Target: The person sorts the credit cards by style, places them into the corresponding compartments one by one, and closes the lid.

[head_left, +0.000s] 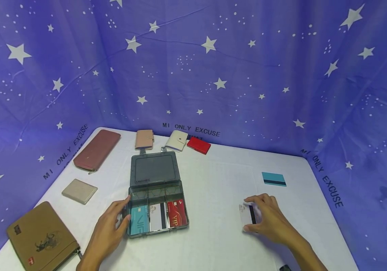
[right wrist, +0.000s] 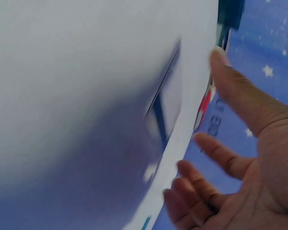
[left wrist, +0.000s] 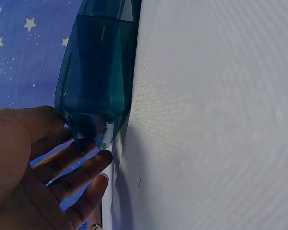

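A grey translucent case (head_left: 155, 177) stands with its lid raised. In its front compartments lie a teal card (head_left: 139, 220), a white card with a dark stripe (head_left: 156, 216) and a red card (head_left: 177, 213). My left hand (head_left: 110, 222) touches the case's left side with thumb and fingers; the left wrist view shows its fingers (left wrist: 84, 175) spread beside the case's corner. Over at the right, my right hand (head_left: 269, 220) spans another white striped card (head_left: 246, 214) on the table. In the right wrist view, thumb and fingers are spread, apart from that card (right wrist: 167, 105).
A teal striped card (head_left: 274, 179) lies at the far right. Along the back are a pink card holder (head_left: 144, 139), a cream one (head_left: 177, 140) and a red one (head_left: 199, 145). To the left lie a reddish-brown wallet (head_left: 97, 149), a beige holder (head_left: 79, 191) and a brown zip pouch (head_left: 42, 239).
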The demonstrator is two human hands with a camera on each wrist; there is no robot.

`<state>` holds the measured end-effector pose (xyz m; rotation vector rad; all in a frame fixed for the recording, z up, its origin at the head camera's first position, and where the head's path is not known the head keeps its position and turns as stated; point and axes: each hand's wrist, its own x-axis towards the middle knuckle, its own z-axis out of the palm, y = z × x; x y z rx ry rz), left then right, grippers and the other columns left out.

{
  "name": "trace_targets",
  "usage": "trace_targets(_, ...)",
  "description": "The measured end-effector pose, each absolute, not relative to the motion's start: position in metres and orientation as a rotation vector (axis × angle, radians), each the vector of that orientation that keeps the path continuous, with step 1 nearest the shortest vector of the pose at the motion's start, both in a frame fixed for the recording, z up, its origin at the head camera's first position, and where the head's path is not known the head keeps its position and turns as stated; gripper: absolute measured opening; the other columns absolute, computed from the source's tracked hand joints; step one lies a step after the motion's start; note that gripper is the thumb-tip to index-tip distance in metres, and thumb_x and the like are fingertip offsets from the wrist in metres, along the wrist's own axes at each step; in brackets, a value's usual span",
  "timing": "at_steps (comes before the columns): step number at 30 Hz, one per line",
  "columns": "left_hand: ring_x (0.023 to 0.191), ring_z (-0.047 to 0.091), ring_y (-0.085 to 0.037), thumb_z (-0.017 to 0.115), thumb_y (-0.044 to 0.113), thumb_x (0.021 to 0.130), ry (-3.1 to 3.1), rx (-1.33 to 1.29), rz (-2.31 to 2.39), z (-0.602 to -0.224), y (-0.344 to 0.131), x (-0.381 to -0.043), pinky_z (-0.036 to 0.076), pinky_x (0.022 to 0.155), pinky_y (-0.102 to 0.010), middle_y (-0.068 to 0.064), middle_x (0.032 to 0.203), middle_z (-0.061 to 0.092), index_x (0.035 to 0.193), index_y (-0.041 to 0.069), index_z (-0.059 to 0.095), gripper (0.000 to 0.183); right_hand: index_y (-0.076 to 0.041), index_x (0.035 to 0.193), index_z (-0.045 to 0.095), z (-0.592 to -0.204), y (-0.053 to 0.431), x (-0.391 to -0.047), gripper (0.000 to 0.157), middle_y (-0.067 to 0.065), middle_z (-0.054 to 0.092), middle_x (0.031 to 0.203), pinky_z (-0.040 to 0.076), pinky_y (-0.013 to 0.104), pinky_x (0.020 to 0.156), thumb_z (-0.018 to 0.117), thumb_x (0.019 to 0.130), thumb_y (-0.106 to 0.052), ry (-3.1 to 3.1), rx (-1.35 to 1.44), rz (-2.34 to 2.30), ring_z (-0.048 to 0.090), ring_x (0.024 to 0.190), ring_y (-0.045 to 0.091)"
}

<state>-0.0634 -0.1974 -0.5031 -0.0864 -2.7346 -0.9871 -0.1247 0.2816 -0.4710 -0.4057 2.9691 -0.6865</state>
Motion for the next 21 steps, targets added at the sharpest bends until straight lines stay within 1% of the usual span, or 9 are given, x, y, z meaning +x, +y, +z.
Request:
trace_targets(3, 0.113, 0.063, -0.022, 0.072, 0.006, 0.089, -2.725, -0.089, -0.986, -0.502, -0.197, -0.063, 0.056, 0.079, -0.038, -0.006, 0.130, 0.062, 0.145, 0.012, 0.051, 0.060, -0.019, 0.124, 0.060, -0.474, 0.292, -0.125, 0.075, 0.007, 0.050, 0.115, 0.041, 0.040, 0.081, 0.093, 0.061, -0.042, 2.975, -0.352, -0.655, 0.039, 0.103, 0.023)
trace_targets(5, 0.114, 0.063, -0.023, 0.071, 0.007, 0.089, -2.727, -0.085, -0.986, -0.502, -0.197, -0.063, 0.056, 0.080, -0.038, -0.005, 0.130, 0.062, 0.146, 0.013, 0.051, 0.060, -0.017, 0.121, 0.060, -0.476, 0.295, -0.126, 0.073, 0.008, 0.049, 0.112, 0.040, 0.040, 0.081, 0.093, 0.060, -0.043, 2.971, -0.349, -0.660, 0.039, 0.104, 0.024)
trace_targets(8, 0.114, 0.063, -0.023, 0.071, 0.007, 0.090, -2.736, -0.080, -0.989, -0.502, -0.197, -0.063, 0.056, 0.081, -0.039, -0.005, 0.130, 0.062, 0.146, 0.013, 0.051, 0.060, -0.017, 0.116, 0.059, -0.479, 0.294, -0.128, 0.072, 0.006, 0.048, 0.108, 0.039, 0.038, 0.080, 0.094, 0.058, -0.042, 2.965, -0.360, -0.670, 0.039, 0.102, 0.023)
trace_targets(10, 0.115, 0.063, -0.024, 0.071, 0.008, 0.090, -2.740, -0.077, -0.991, -0.502, -0.197, -0.063, 0.056, 0.081, -0.039, -0.005, 0.130, 0.062, 0.146, 0.013, 0.051, 0.060, -0.018, 0.114, 0.056, -0.480, 0.289, -0.131, 0.071, 0.004, 0.048, 0.102, 0.039, 0.034, 0.076, 0.095, 0.058, -0.039, 2.934, -0.367, -0.712, 0.041, 0.096, 0.020)
trace_targets(13, 0.115, 0.063, -0.025, 0.071, 0.008, 0.090, -2.745, -0.074, -0.997, -0.502, -0.197, -0.063, 0.057, 0.081, -0.039, -0.006, 0.131, 0.062, 0.146, 0.013, 0.051, 0.060, -0.018, 0.112, 0.053, -0.479, 0.279, -0.136, 0.064, 0.002, 0.051, 0.089, 0.042, 0.028, 0.066, 0.093, 0.064, -0.028, 2.843, -0.437, -0.849, 0.047, 0.081, 0.015)
trace_targets(16, 0.116, 0.063, -0.025, 0.071, 0.008, 0.090, -2.751, -0.068, -0.993, -0.503, -0.197, -0.064, 0.057, 0.082, -0.040, -0.006, 0.132, 0.061, 0.146, 0.012, 0.050, 0.060, -0.019, 0.108, 0.053, -0.477, 0.263, -0.140, 0.053, 0.001, 0.054, 0.080, 0.043, 0.023, 0.055, 0.090, 0.070, -0.018, 2.746, -0.535, -1.017, 0.050, 0.066, 0.010)
trace_targets(17, 0.117, 0.062, -0.025, 0.070, 0.009, 0.090, -2.753, -0.067, -0.990, -0.503, -0.197, -0.064, 0.057, 0.082, -0.040, -0.006, 0.132, 0.061, 0.146, 0.012, 0.050, 0.060, -0.020, 0.107, 0.054, -0.476, 0.257, -0.141, 0.049, 0.000, 0.055, 0.079, 0.044, 0.022, 0.054, 0.089, 0.072, -0.017, 2.729, -0.571, -1.061, 0.050, 0.063, 0.008)
trace_targets(21, 0.118, 0.062, -0.024, 0.070, 0.012, 0.091, -2.761, -0.057, -0.985, -0.504, -0.197, -0.064, 0.057, 0.083, -0.040, -0.006, 0.133, 0.060, 0.146, 0.013, 0.050, 0.059, -0.025, 0.101, 0.060, -0.467, 0.227, -0.145, 0.034, -0.005, 0.056, 0.075, 0.046, 0.022, 0.052, 0.085, 0.078, -0.019, 2.704, -0.652, -1.215, 0.052, 0.061, 0.006)
